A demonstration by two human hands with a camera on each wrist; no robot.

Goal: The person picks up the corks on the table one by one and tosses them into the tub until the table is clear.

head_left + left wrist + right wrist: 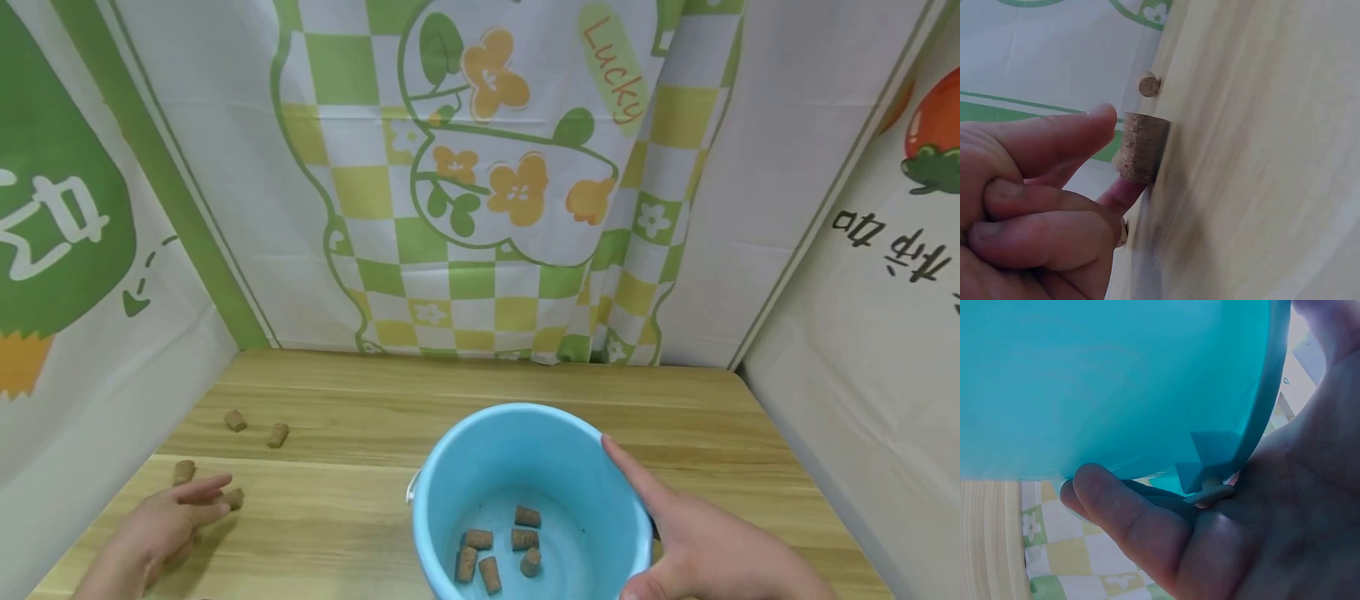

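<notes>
My left hand reaches low over the left of the table, its thumb and forefinger around a small brown cork. In the left wrist view a narrow gap shows between the thumb tip and that cork, while the forefinger passes behind it. The other fingers are curled in. My right hand grips the right side of a light blue bucket, thumb and fingers at its rim. Several corks lie on the bucket's floor. In the right wrist view, fingers lie against the bucket's wall near the handle joint.
Three other corks lie on the table's left part: one cork beside the left hand, another cork and a third cork farther back. A checked curtain hangs behind the wooden table. Printed cloth walls stand at both sides.
</notes>
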